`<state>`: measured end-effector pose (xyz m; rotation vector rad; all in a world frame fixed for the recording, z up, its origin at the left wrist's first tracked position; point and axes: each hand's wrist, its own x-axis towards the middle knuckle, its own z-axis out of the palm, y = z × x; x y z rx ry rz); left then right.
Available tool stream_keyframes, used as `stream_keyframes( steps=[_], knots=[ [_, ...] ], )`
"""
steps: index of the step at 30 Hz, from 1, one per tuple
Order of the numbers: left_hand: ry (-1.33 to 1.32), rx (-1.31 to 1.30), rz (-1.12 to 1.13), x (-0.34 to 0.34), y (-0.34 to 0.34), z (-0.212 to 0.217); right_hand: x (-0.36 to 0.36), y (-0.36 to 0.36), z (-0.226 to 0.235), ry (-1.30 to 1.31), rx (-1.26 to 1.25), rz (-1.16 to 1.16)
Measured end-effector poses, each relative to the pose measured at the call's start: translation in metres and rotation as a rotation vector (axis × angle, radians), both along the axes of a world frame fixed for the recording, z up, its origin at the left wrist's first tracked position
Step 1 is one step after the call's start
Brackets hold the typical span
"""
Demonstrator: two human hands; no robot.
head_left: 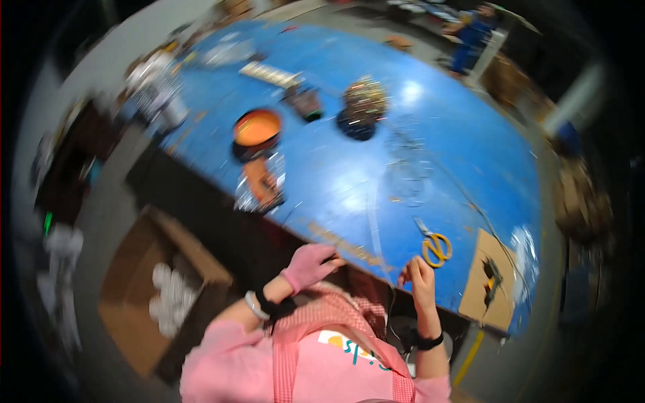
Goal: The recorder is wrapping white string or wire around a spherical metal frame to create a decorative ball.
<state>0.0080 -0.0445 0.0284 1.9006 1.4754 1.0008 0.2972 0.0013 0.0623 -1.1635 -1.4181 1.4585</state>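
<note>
My left hand (312,265), in a pink glove that leaves the fingertips bare, is at the near edge of the blue table (336,181). Its fingers are drawn together; whatever they may hold is too blurred to make out. My right hand (420,279), ungloved, is bent closed at the same edge, and its grip is hidden too. Just beyond it lie scissors (435,248) with yellow handles. Between the hands, a pale thin strand (373,221) runs over the table toward the edge.
Farther left are an orange round container (257,127) and an orange item on clear plastic (261,181). A shiny gold bundle (365,101) stands farther back. Right lies cardboard (480,285) with a dark and yellow tool (492,282). An open carton (127,302) holds white round pieces (171,302).
</note>
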Motion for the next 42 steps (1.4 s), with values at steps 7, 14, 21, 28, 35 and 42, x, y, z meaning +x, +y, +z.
stream_keyframes(
  steps=[7,14,21,28,35,42],
  knots=[
    [-0.178,-0.168,0.498,-0.058,-0.053,-0.038,-0.031,-0.035,-0.05,0.107,-0.251,0.102],
    [-0.181,-0.164,0.838,-0.146,-0.074,-0.115,-0.063,-0.021,-0.034,0.128,-0.289,0.224],
    [-0.093,-0.349,0.957,-0.208,-0.038,-0.173,-0.069,-0.023,-0.034,0.143,-0.285,0.106],
    [0.277,-0.647,0.878,-0.257,0.04,-0.342,-0.067,-0.018,-0.037,0.17,-0.416,0.155],
    [-0.361,-0.409,1.064,-0.202,0.043,-0.266,-0.076,-0.029,-0.03,0.086,-0.363,0.021],
    [-0.544,-0.538,1.178,-0.205,-0.003,-0.249,-0.089,-0.036,-0.026,0.025,-0.323,0.03]
  ],
)
